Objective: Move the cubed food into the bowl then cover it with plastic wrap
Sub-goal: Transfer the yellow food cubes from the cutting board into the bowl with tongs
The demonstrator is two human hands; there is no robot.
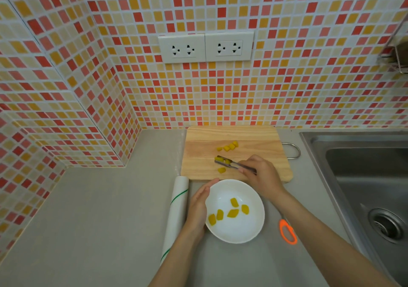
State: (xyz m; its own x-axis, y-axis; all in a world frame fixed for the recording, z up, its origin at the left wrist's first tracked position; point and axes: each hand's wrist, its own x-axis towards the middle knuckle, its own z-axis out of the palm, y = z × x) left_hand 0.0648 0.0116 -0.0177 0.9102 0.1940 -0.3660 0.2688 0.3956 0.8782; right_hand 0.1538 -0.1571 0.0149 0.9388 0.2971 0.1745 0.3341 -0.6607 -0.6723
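A white bowl [236, 231] on the grey counter holds several yellow cubes [233, 212]. My left hand [198, 209] rests against the bowl's left rim, fingers curved around it. Behind the bowl lies a wooden cutting board [198, 154] with more yellow cubes [228, 147] near its middle. My right hand [262, 176] grips metal tongs [229, 164] whose tips sit around some cubes on the board. One cube [221, 170] lies just below the tongs. A plastic wrap roll [176, 209] with a green stripe lies left of the bowl.
Orange-handled scissors [287, 231] lie right of the bowl, partly under my right forearm. A steel sink [364, 176] fills the right side. The tiled wall with power sockets [205, 47] rises behind the board. The board's metal handle [293, 151] juts right.
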